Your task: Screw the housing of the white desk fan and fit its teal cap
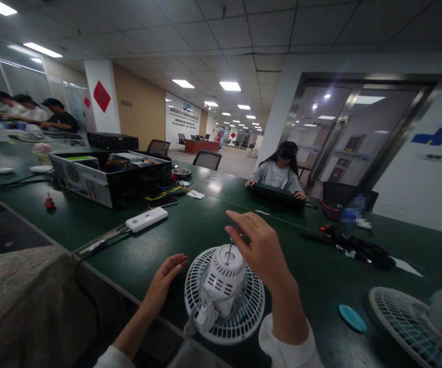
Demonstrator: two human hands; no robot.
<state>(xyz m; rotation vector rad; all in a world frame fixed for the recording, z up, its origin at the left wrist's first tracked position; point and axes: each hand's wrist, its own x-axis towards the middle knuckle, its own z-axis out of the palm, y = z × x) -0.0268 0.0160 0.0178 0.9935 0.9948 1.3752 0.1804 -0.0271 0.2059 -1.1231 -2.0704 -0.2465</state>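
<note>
White plastic fan [221,286], flat, motor hsg up.

Your small white fan [221,291] lies on its back on the dark green surface [313,291], so the round grille [244,322] is under and the motor housing [224,273] stands up, with slots in its side. Your right hand [257,250] holds a screwdriver [229,251] almost upright, and its thin metal shaft touches the top of the housing. Your fingers hide most of the handle. Your left hand [163,281] is open, just beside the grille, not touching it.
</note>
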